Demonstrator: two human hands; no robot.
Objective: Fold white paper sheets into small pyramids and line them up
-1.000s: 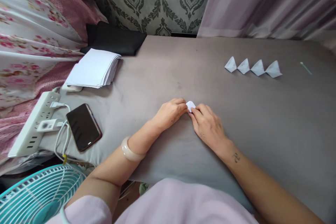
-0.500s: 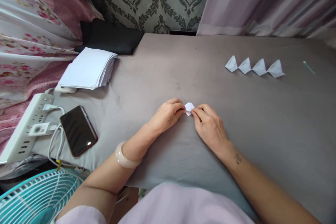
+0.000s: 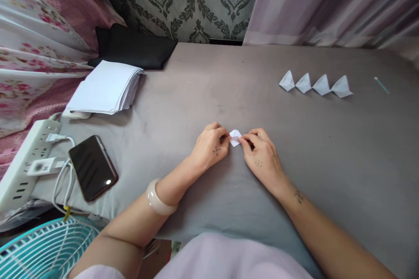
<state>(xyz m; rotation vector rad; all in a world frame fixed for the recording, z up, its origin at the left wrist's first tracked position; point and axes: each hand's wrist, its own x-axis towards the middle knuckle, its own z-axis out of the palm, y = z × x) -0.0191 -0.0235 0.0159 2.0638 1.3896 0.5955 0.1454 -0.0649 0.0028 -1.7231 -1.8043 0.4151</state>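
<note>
Between my two hands, a small folded white paper [image 3: 235, 138] is held just over the grey cloth surface [image 3: 203, 96]. My left hand [image 3: 212, 146] pinches its left corner between thumb and fingers. Its right corner is pinched by my right hand [image 3: 262, 155]. The paper shows several pleats at its top edge and a pointed lower edge. Farther off at the right, several folded white paper pieces [image 3: 322, 85] stand in a row with pointed tops.
At the left lie a stack of white paper [image 3: 103, 87], a black folded item [image 3: 137, 50], a phone [image 3: 93, 168] and a white power strip [image 3: 24, 163] with cables. A turquoise fan [image 3: 49, 248] stands below the edge. A thin green-white stick [image 3: 381, 85] lies far right.
Both hands still pinch the paper, whose top now leans and spreads a little differently. My left hand's fingers are more bent. The whole view has shifted slightly.
</note>
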